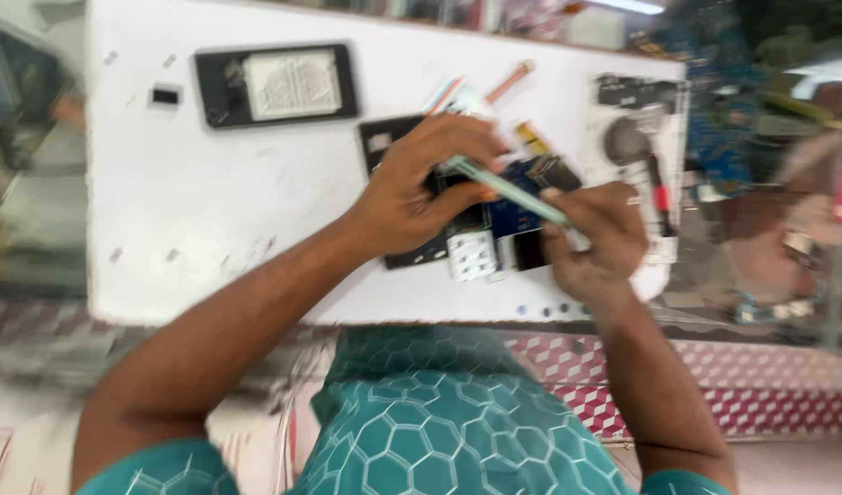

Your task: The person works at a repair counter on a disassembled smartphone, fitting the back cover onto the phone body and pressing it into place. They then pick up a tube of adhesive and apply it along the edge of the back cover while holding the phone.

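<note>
**White bench, opened phone under both hands: work seems mid-way**

White work board [210, 183] carries a phone in pieces. Both hands meet at the middle-right of it, over the opened phone [494, 234], which lies flat near the front edge of the board.

Left hand [421, 183] is curled, fingers bent over the upper part of the phone, and it seems to pinch the far end of a thin pale-green tool [504, 188]. Right hand [595, 238] is also closed, gripping the near end of the same tool, approx. like a pen. Tool goes slanted between the two hands, above the blue board inside the phone. Picture is blurred, so the exact finger contact I cannot tell.

Progress, as my judgement: the phone is already open, inside parts (blue board, a white block) are exposed, and other parts lie apart on the board. So the opening step looks done; the work inside looks not finished, nothing is closed back.

Count, as far as visible:
- hands: 2, both of the same person
- pale-green tool: 1
- opened phone under hands: 1
- second dark phone frame w/ white panel [276, 84], far-left, well apart: 1
- small black piece [165, 94] beside it: 1
- grey phone shell w/ round part [637, 137], right side: 1
- small screws at front edge [542, 310]: approx. 3, too blurred to be sure
</note>
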A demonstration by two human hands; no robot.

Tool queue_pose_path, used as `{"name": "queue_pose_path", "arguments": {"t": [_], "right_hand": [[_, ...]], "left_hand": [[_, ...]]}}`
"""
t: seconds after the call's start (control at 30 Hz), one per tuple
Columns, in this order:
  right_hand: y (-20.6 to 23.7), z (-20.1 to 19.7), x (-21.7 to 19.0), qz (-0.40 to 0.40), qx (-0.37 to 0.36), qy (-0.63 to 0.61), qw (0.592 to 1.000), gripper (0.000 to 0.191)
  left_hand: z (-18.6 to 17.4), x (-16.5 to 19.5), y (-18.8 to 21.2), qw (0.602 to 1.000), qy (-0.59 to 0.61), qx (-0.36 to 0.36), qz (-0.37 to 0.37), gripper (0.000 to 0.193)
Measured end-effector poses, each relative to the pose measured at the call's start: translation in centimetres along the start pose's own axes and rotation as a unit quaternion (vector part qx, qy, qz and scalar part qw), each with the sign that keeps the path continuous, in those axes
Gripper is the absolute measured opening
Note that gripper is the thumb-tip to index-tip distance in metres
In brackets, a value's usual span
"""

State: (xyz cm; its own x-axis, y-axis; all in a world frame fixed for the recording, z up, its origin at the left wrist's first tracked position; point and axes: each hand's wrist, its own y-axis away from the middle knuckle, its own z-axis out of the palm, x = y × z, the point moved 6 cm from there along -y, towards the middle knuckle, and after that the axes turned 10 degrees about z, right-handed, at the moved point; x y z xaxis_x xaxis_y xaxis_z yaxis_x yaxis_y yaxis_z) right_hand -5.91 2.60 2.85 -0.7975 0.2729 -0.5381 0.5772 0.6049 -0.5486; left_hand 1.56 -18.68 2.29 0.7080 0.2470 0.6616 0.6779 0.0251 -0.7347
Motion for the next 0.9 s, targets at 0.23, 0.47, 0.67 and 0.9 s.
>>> {"name": "queue_pose_path", "arguments": {"t": [0.23,0.47,0.67,0.9], "right_hand": [[-1.5,-3.0,-1.3,-0.012,0.029,0.0,1.0,0.029],[-2.1,-5.1,-3.8,-0.014,0.04,-0.017,0.999,0.022],[-1.6,-5.8,-4.4,0.021,0.045,-0.058,0.997,0.02],[-0.7,-5.7,-4.8,0.009,0.048,-0.066,0.997,0.02]], "left_hand": [[2.5,1.8,-2.8,0.994,-0.075,0.001,-0.073,0.025],[4.6,3.2,-3.1,0.994,-0.092,-0.002,-0.066,0.024],[5.1,4.0,-3.4,0.994,-0.095,-0.015,-0.061,0.024],[5.2,4.3,-2.5,0.991,-0.11,-0.03,-0.068,0.021]]}}
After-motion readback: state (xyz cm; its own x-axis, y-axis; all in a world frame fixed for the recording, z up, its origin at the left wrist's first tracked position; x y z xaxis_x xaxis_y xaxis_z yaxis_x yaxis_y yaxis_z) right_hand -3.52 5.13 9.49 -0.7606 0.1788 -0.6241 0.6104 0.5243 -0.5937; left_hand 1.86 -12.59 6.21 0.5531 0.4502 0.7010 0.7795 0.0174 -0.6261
